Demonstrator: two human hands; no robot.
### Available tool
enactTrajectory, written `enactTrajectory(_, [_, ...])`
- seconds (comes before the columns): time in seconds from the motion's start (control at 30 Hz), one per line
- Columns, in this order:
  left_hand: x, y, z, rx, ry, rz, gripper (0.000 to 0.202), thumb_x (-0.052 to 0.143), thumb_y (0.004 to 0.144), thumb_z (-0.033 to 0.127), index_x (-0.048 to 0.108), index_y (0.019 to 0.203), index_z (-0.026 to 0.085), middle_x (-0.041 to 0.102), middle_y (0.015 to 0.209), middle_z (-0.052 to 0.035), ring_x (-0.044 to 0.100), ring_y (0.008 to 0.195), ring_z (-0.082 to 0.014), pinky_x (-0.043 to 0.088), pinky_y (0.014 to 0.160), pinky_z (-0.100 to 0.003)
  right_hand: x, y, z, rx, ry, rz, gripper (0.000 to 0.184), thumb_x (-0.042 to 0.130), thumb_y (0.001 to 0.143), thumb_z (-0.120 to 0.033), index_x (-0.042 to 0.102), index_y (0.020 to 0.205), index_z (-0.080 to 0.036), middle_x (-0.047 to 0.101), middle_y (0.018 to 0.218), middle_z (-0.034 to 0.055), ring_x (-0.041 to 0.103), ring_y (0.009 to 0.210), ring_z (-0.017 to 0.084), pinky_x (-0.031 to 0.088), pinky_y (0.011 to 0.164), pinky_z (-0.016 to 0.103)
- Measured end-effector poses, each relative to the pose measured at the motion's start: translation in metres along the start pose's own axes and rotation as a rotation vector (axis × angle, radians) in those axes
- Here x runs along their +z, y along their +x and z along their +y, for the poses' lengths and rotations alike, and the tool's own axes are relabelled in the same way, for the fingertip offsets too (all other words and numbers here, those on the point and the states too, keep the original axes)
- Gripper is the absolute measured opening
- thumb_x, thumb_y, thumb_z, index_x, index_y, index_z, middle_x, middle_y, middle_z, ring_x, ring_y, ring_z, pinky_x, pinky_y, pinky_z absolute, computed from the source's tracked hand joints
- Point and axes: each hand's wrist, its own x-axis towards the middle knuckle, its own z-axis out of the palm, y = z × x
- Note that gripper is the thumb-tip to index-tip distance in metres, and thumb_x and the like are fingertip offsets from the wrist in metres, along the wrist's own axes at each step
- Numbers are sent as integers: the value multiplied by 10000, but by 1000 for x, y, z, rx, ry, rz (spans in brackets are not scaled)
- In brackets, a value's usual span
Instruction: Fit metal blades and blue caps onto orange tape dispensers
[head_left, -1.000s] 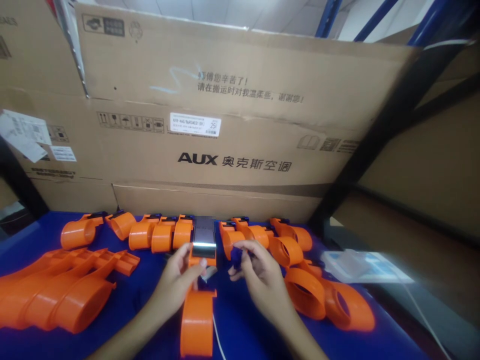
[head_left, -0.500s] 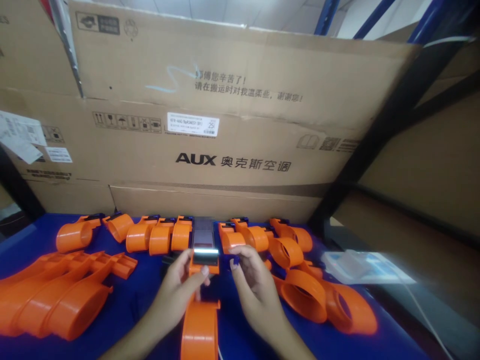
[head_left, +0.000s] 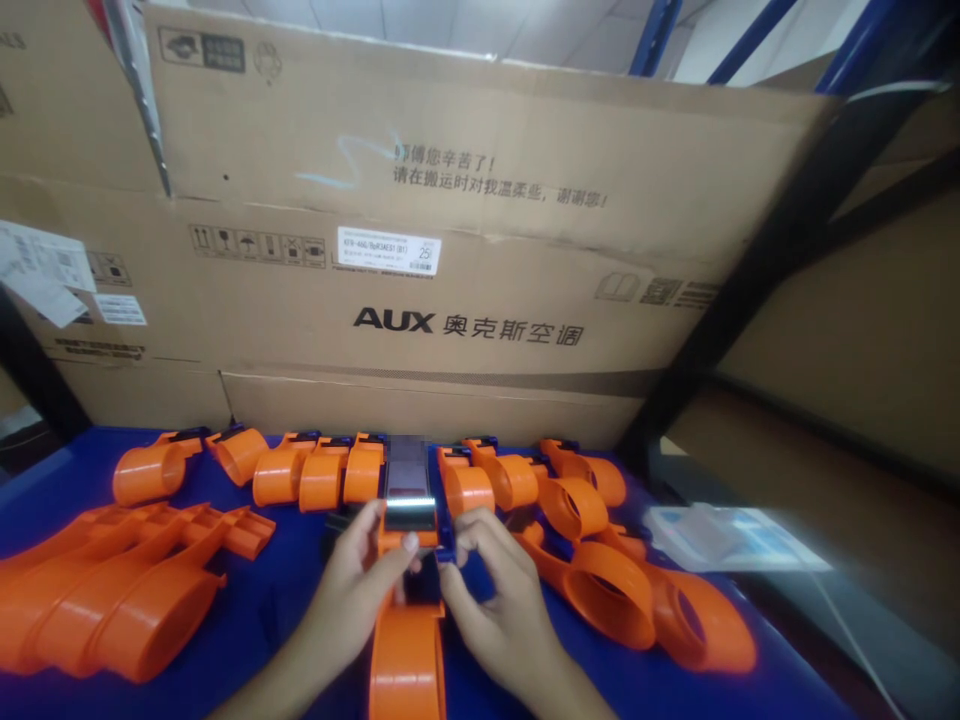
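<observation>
In the lower middle of the head view is an orange tape dispenser frame (head_left: 409, 655), its ring toward me. My left hand (head_left: 352, 580) is closed around its upper end, thumb on the orange edge. A shiny toothed metal strip (head_left: 409, 503) and a dark part lie across that end. My right hand (head_left: 495, 590) pinches a small dark blue piece (head_left: 445, 553) between thumb and bent fingers, close against the right side of the frame. The fingers hide part of where the two meet. Beyond stands a grey upright plate or screen (head_left: 407, 466), partly blurred.
Several orange dispensers with dark fittings (head_left: 277, 474) line the back of the blue table (head_left: 300, 640). Orange frames without fittings lie stacked left (head_left: 150, 610); more dispensers (head_left: 611, 590) lie right. A large cardboard box (head_left: 480, 250) stands behind; a plastic packet (head_left: 720, 535) is at the right.
My right hand has moved left and slightly down, bringing the blue piece to the side of the dispenser frame. The frame's ring has shifted slightly right; my left hand keeps its hold.
</observation>
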Motion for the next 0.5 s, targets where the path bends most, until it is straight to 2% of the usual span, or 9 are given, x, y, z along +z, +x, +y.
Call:
enactTrajectory(0.2, [-5,-2,-8,-53,73,-35,324,707,884,437,631,1097,206,647,812,-17,541,594,-123,477,565,-234,-3,0,2,-31,-21,-28,208,530,949,-147,457,775,-232,548,894,41,558,806,191,464,728,301])
enactTrajectory(0.5, [-5,-1,-3,-47,130,-39,329,681,903,457,601,1112,216,638,807,-7,545,600,-126,476,576,-242,-11,1,5,-122,-74,-103,164,534,958,-112,483,857,-231,511,963,48,555,861,186,476,752,289])
